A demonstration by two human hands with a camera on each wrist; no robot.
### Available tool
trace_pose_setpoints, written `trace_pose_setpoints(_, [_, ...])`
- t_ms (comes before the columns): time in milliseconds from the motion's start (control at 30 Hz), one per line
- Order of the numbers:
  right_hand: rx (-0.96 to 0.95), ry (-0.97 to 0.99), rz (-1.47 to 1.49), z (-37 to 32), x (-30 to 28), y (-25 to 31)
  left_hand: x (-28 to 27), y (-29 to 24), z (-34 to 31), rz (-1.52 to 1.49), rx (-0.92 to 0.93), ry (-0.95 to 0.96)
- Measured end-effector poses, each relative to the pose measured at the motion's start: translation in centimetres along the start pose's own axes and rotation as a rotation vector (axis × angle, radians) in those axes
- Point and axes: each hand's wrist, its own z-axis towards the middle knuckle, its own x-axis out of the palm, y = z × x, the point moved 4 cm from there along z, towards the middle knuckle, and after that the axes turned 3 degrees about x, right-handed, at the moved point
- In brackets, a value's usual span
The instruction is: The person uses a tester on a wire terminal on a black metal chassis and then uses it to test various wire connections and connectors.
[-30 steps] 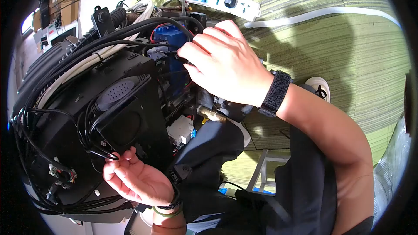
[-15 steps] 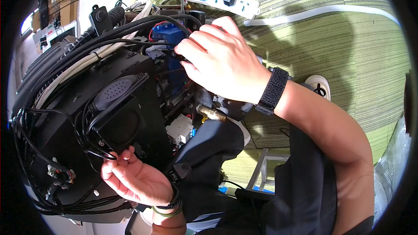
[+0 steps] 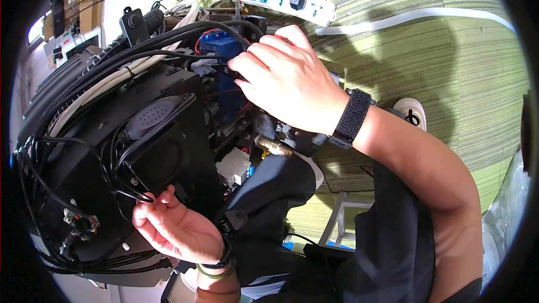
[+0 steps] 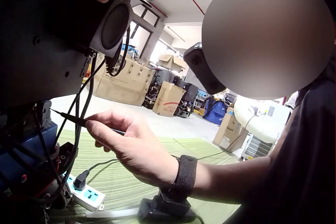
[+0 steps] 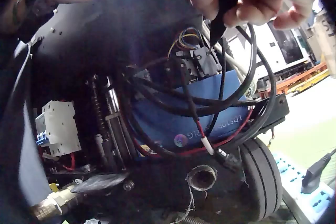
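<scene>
- The right hand (image 3: 286,78) pinches a thin black probe (image 4: 71,118) between thumb and curled fingers. The tip sits among the wires at the blue module (image 3: 216,42), at the far end of the black machine (image 3: 84,151).
- The left hand (image 3: 177,230), on the near side, has its fingertips curled on a thin black cable (image 3: 132,195) just beside the round speaker housing (image 3: 151,146).
- It would likely help to brace the right wrist on the frame and guide the tip along the grey connector (image 5: 197,64), not across the red lead (image 5: 195,121).
- The cable is best held slack, since a tug could strain its plug.
- Where exactly the tip touches is hidden.
</scene>
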Motion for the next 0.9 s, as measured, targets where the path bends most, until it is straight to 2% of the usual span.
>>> trace_pose_setpoints(900, [-0.011, -0.021, -0.037, -0.26, 0.26, 0.16, 0.5, -0.03, 0.23, -0.028, 0.0, -0.014])
